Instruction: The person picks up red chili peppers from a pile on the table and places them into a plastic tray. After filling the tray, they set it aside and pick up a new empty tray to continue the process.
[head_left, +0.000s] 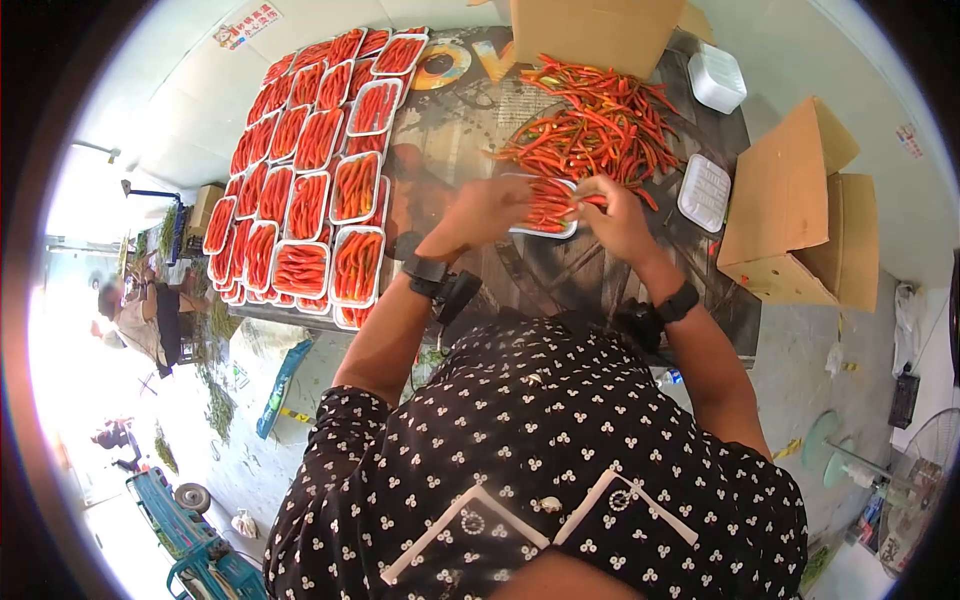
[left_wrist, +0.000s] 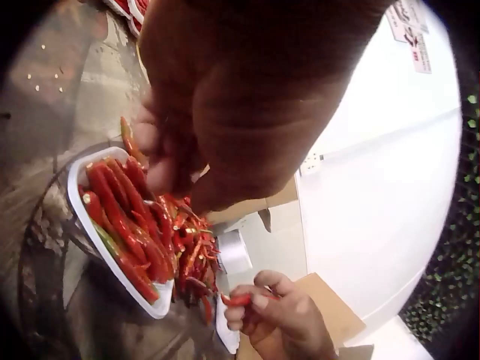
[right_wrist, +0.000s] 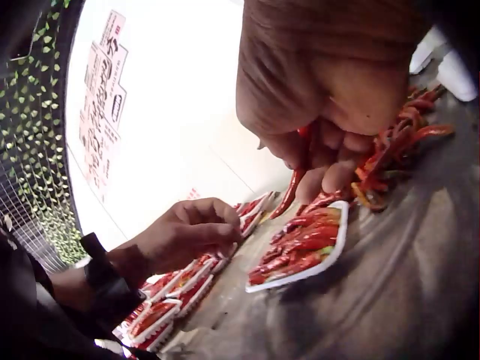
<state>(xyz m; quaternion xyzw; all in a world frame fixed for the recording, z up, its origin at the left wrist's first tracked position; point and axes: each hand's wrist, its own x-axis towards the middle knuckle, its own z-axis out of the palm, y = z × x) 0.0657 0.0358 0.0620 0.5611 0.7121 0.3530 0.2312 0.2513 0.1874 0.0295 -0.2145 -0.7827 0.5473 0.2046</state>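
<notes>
A white foam tray (left_wrist: 77, 196) lies on the table in front of the person, filled with long red chili peppers (left_wrist: 124, 217), one of them partly green. My left hand (head_left: 488, 212) is over the tray's left side with bent fingers. An orange-green chili tip (left_wrist: 128, 135) shows right beside its fingertips; I cannot tell whether they grip it. At the tray's right side, my right hand (head_left: 615, 218) pinches a red chili pepper (right_wrist: 291, 193) between thumb and fingers. Just beyond the tray spreads a loose heap of red chilies (head_left: 590, 125).
Many packed trays of chilies (head_left: 305, 210) are stacked at the left of the table (head_left: 500, 280). Stacked white trays (head_left: 717, 80) and a single bare tray (head_left: 704, 192) sit at right. One cardboard box (head_left: 590, 35) stands behind the heap, another box (head_left: 780, 205) at the right edge.
</notes>
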